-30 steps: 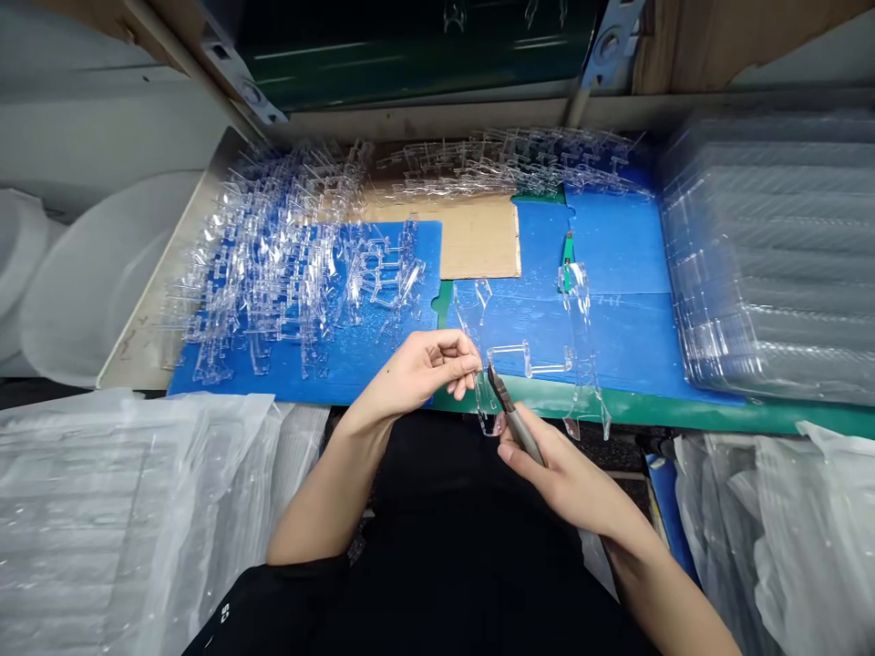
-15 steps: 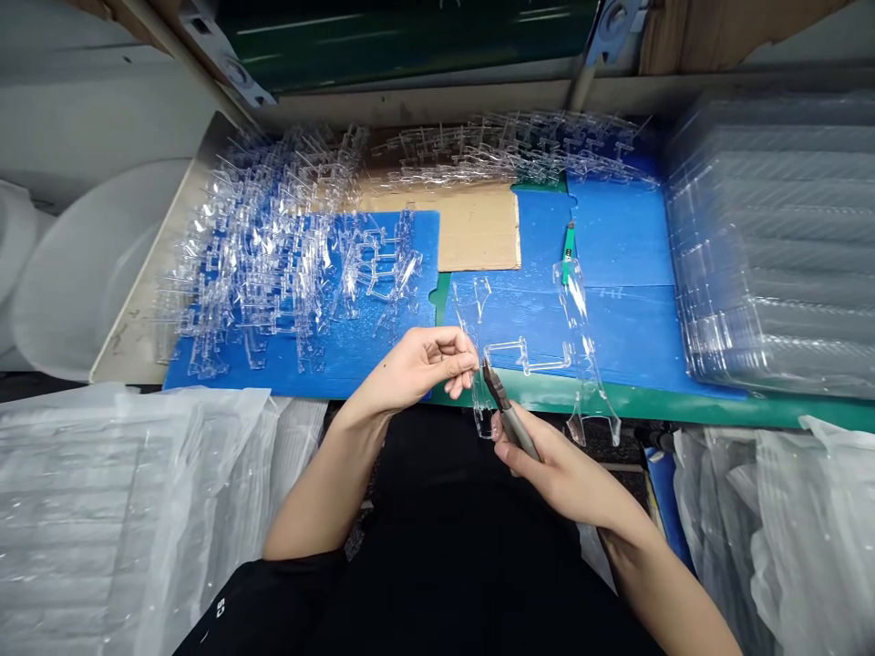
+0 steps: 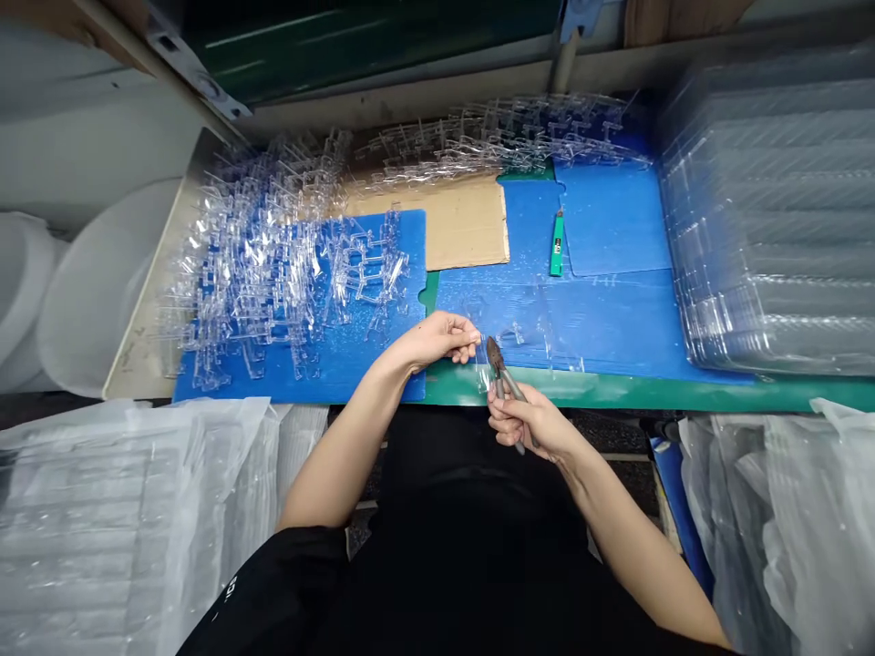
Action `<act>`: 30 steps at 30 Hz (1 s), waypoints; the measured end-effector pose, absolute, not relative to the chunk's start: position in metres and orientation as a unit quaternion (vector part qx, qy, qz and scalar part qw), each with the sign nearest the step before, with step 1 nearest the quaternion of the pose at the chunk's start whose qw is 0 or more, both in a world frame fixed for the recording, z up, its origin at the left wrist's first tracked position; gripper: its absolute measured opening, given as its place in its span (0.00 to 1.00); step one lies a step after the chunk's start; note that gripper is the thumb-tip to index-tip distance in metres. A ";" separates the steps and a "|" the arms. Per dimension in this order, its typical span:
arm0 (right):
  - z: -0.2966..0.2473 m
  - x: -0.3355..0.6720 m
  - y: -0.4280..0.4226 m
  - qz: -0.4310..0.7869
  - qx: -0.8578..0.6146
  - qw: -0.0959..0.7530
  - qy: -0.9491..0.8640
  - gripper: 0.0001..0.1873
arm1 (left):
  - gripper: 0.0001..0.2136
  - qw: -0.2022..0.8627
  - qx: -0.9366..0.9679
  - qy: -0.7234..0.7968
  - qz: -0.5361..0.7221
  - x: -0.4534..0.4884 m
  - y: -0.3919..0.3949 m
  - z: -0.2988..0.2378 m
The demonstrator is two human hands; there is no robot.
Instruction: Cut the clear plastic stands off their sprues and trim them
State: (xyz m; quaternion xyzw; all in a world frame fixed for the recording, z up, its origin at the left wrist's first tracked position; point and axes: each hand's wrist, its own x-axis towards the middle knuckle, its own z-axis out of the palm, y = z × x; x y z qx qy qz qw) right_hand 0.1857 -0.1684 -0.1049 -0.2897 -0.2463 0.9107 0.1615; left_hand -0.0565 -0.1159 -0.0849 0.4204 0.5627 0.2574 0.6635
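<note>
By the desk's near edge (image 3: 643,390), my left hand (image 3: 447,337) pinches a clear plastic part (image 3: 483,372), perhaps already cut from the blurred, transparent piece (image 3: 516,335) beside it, my right hand (image 3: 526,419) grips grey-handled pliers (image 3: 495,355), and jagged see-through plastic frames (image 3: 266,264) heaped leftward look uncut.

From here I see grey-handled pliers (image 3: 494,353), handles spread, dark head slanting up and left, just beside a thin transparent part (image 3: 482,372). To their right, I make out a clear frame (image 3: 545,323), motion-blurred, over the table (image 3: 615,390).
</note>
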 end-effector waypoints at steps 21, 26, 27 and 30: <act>-0.099 0.277 -0.247 0.902 -0.289 0.176 -0.266 0.21 | 0.15 0.417 0.754 0.503 0.061 0.076 0.055 -0.031; -0.083 0.268 -0.229 0.855 -0.335 0.209 -0.337 0.20 | 0.18 0.411 0.751 0.454 0.249 0.007 -0.009 0.016; -0.077 0.264 -0.223 0.834 -0.352 0.210 -0.369 0.19 | 0.18 0.439 0.724 0.465 0.260 -0.001 -0.032 0.018; -0.057 0.251 -0.205 0.756 -0.392 0.173 -0.495 0.17 | 0.21 0.512 0.584 0.522 0.353 -0.008 -0.102 0.001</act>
